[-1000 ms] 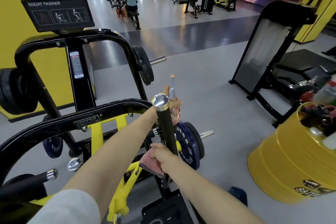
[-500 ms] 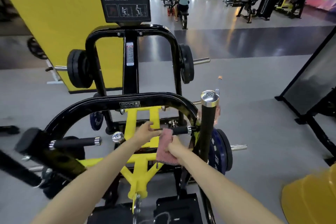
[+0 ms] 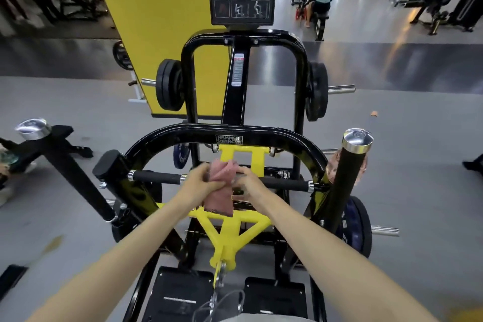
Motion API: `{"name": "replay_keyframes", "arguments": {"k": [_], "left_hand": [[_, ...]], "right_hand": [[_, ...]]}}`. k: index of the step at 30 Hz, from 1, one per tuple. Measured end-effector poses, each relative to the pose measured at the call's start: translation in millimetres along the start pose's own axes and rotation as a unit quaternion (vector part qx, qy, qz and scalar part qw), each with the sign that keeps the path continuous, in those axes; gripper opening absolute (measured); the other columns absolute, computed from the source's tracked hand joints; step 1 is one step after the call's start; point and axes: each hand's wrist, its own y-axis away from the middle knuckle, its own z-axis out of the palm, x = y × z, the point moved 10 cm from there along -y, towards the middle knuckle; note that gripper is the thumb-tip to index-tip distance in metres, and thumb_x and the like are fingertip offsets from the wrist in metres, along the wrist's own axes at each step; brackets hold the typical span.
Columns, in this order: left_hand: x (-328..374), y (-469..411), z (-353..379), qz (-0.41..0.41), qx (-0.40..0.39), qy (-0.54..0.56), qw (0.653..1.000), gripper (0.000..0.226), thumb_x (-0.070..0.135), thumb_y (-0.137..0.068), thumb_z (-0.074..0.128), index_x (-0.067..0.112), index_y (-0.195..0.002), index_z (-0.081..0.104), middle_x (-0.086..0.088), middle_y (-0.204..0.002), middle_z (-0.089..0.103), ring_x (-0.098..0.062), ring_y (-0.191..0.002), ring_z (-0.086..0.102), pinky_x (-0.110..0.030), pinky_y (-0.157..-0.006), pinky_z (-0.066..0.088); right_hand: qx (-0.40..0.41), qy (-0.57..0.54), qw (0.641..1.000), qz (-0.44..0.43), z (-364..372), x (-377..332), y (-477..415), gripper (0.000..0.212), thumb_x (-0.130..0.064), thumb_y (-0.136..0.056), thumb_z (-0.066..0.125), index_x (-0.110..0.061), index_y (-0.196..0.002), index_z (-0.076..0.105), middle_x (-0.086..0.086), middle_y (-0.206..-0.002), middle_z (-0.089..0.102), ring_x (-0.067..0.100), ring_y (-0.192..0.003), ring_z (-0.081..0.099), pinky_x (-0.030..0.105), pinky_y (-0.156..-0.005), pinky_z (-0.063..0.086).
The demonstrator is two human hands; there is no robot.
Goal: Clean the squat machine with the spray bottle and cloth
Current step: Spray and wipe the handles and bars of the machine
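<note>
At the middle of the squat machine [image 3: 261,131], your left hand [image 3: 201,182] has joined your right hand [image 3: 249,185], both pinching the cloth [image 3: 219,197] off the handle [image 3: 286,185], spray bottle [image 3: 334,168] parked behind the post [image 3: 346,180]: probably refolding before more wiping.

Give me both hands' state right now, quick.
Left hand: grips the pink cloth, fingers curled round it.
Right hand: holds the same cloth near its top, fingers curled; slightly blurred.

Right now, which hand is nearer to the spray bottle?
Right. The right hand holds the cloth to the left of the spray bottle; the left hand holds the cloth's other side, farther from it.
</note>
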Motion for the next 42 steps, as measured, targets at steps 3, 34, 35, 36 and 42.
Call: {"name": "replay_keyframes", "arguments": {"k": [3, 34, 35, 36, 42], "left_hand": [[2, -13, -47, -0.001, 0.072, -0.035, 0.997, 0.028, 0.022, -0.079, 0.071, 0.013, -0.103, 0.06, -0.009, -0.094, 0.068, -0.028, -0.088, 0.065, -0.045, -0.078, 0.053], [9, 31, -40, 0.233, 0.221, -0.217, 0.922, 0.029, 0.0, -0.089, 0.056, 0.006, -0.116, 0.066, -0.007, -0.114, 0.066, -0.025, -0.101, 0.062, -0.035, -0.085, 0.05], [13, 27, -37, 0.23, 0.232, -0.209, 0.922, 0.029, 0.001, -0.09, 0.056, 0.005, -0.116, 0.066, -0.007, -0.116, 0.065, -0.024, -0.104, 0.06, -0.034, -0.087, 0.048], [15, 20, -29, 0.227, 0.218, -0.209, 0.926, 0.028, 0.001, -0.09, 0.056, 0.006, -0.116, 0.066, -0.006, -0.117, 0.064, -0.023, -0.106, 0.059, -0.035, -0.087, 0.048], [13, 29, -3, 0.328, 0.122, -0.299, 0.888, 0.044, -0.015, -0.066, 0.066, -0.004, -0.108, 0.069, -0.02, -0.108, 0.068, -0.031, -0.097, 0.066, -0.038, -0.077, 0.058]], "right_hand": [[0.008, 0.04, 0.999, 0.0, 0, -6, 3, 0.031, -0.007, -0.09, 0.05, -0.023, -0.116, 0.057, 0.01, -0.121, 0.057, 0.02, -0.107, 0.055, 0.028, -0.065, 0.053], [0.083, 0.229, 0.97, -0.002, 10, 9, 1, 0.03, 0.003, -0.092, 0.039, 0.001, -0.094, 0.069, 0.018, -0.107, 0.06, 0.03, -0.093, 0.058, 0.028, -0.058, 0.04], [0.095, 0.226, 0.969, -0.007, 8, 7, 1, 0.031, 0.002, -0.093, 0.039, -0.004, -0.088, 0.069, 0.014, -0.111, 0.059, 0.032, -0.102, 0.059, 0.03, -0.061, 0.044], [0.104, 0.225, 0.969, -0.009, 6, 5, 1, 0.032, 0.002, -0.093, 0.039, -0.009, -0.082, 0.067, 0.013, -0.113, 0.06, 0.033, -0.104, 0.059, 0.031, -0.063, 0.046], [0.104, 0.244, 0.964, -0.015, 1, 3, 1, 0.029, 0.005, -0.088, 0.041, -0.005, -0.086, 0.067, 0.024, -0.095, 0.064, 0.026, -0.079, 0.056, 0.045, -0.079, 0.053]]}}
